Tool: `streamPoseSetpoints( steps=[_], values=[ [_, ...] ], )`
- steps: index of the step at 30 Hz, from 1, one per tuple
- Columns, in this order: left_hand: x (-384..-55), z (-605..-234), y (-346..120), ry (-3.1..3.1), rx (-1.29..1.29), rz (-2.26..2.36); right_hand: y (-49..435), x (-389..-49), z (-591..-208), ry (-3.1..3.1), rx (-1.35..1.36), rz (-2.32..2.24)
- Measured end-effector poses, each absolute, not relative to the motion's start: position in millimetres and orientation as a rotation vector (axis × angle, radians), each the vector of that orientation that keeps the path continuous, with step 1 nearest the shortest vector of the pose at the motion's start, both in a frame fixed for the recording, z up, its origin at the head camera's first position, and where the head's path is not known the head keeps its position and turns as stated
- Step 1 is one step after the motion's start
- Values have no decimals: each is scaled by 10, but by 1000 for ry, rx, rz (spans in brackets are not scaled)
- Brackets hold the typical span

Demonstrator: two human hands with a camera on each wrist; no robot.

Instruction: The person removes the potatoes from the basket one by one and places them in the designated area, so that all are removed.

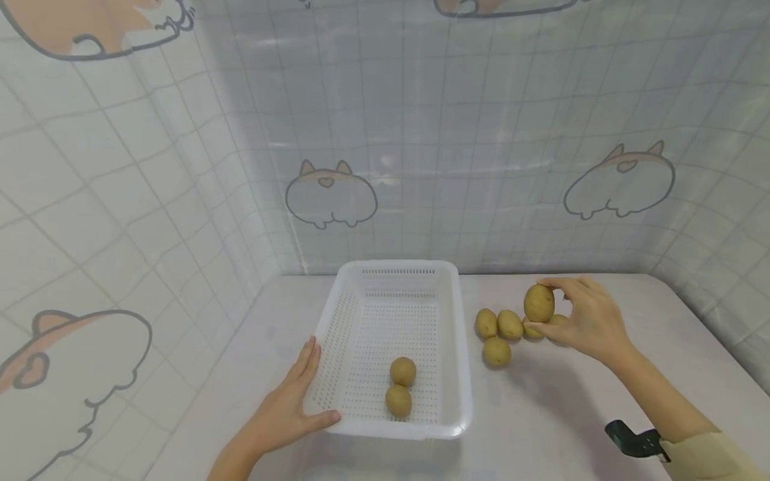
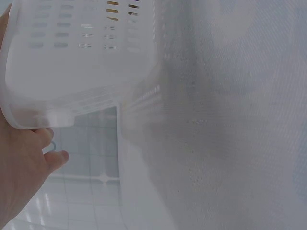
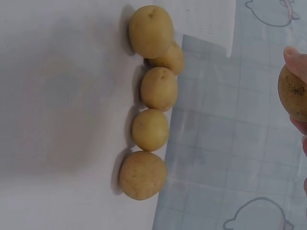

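Note:
My right hand [image 1: 586, 321] pinches a potato [image 1: 539, 303] between thumb and fingers, above the other potatoes. In the right wrist view that same potato [image 3: 293, 93] shows at the right edge, held up off the table. Several more potatoes [image 3: 149, 130] lie close together on the table, to the right of a white perforated basket [image 1: 464, 374]. Inside the basket, two potatoes [image 1: 399, 401] sit near its front end. My left hand [image 1: 283, 407] rests against the basket's front left corner, fingers along the outer side and thumb on the rim.
The white table [image 1: 523, 427] meets a grey tile-patterned curtain [image 1: 421, 133] with dog drawings behind it and at both sides. A dark strap [image 1: 634, 441] sits at the right wrist beside a beige sleeve [image 1: 710, 457].

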State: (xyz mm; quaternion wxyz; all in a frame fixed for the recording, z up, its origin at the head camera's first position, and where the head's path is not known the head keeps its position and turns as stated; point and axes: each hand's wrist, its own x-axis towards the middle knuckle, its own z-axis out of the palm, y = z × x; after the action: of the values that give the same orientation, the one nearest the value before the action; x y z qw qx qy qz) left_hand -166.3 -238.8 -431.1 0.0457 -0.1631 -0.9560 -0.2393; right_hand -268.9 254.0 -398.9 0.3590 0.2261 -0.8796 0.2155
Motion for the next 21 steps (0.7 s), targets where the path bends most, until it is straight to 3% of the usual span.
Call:
streamPoseSetpoints(
  steps=[21],
  values=[
    [-1670, -4327, -2387, -2927, -483, -725, 2562, -2723, -4353, -2475, 594, 554]
  ],
)
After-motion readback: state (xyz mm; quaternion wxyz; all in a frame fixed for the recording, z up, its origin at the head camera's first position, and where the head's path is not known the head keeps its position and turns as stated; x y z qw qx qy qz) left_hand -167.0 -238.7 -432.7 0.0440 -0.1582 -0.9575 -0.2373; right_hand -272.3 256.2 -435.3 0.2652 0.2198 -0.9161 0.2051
